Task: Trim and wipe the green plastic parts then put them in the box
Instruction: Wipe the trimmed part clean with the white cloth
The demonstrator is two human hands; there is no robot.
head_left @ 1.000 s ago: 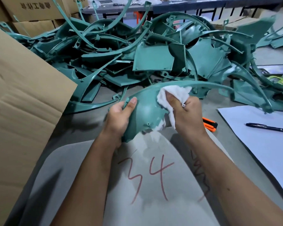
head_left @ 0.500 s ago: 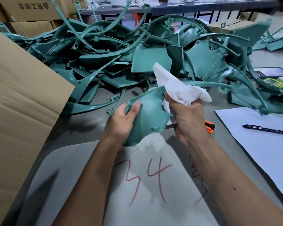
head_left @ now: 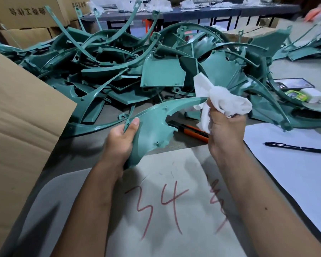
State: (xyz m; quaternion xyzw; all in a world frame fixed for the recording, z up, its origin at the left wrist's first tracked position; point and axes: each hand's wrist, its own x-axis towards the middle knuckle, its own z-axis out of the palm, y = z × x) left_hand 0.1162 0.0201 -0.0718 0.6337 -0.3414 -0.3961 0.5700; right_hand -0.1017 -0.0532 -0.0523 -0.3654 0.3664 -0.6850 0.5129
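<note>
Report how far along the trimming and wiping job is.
Done: cannot tell; the box's inside is hidden. In hand: the left hand grips one green part while the right hand holds the white cloth bunched beside it. Left: a large pile of green parts on the table; the knife lies idle.

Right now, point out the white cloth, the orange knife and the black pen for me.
white cloth (head_left: pixel 228 101), head view, on the bunched middle above the right hand.
orange knife (head_left: pixel 195 133), head view, on the orange handle lying on the table.
black pen (head_left: pixel 295 147), head view, mid-barrel, on the white sheet.
</note>
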